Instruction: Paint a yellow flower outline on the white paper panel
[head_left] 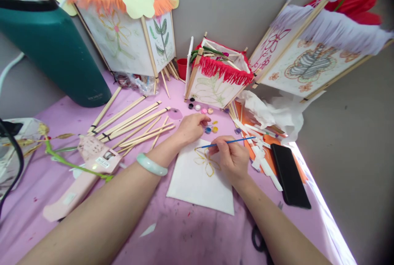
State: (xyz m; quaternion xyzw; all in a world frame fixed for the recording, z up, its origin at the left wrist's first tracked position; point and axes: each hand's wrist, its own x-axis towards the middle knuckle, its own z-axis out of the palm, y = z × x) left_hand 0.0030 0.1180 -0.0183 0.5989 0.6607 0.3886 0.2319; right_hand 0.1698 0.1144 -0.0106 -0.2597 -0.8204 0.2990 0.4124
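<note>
My right hand is closed around a thin blue paintbrush. The brush tip touches a white sheet near its upper left part. On the sheet is a yellow outlined flower with several petals. My left hand, its fingers loosely bent and apart, rests at the sheet's top edge and holds nothing visible. A pale green bangle circles that wrist. Just beyond the hands sit small paint pots, among them a blue one, a yellow one and a pink one.
Wooden sticks and a pink glue gun lie left. Behind stand a teal bottle and decorated paper lanterns, one with red fringe. At right are paper strips, a black phone and dark scissors.
</note>
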